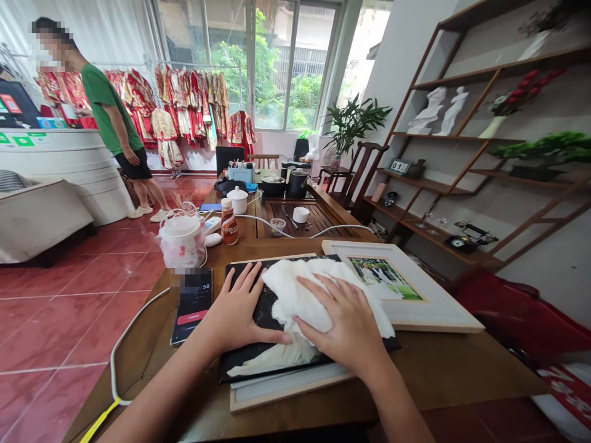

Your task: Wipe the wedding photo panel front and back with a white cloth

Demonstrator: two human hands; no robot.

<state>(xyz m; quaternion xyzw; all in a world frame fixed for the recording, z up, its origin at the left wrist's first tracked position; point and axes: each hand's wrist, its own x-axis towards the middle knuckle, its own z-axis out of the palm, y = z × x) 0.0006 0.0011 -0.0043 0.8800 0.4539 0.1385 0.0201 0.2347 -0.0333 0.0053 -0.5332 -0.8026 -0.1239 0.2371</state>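
Right hand [344,326] spread flat on white cloth wad [300,295]; left hand [242,311] spread flat on black board [262,317], thumb against wad. Wad on board; framed photo [443,301] just right of board, smartphone [191,306] just left, both on worktop [443,363].

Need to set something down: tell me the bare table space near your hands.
Bare wood lies below the right corner of the white picture frame, and left of the phone. It's crowded at the bagged container and bottle behind your left hand.
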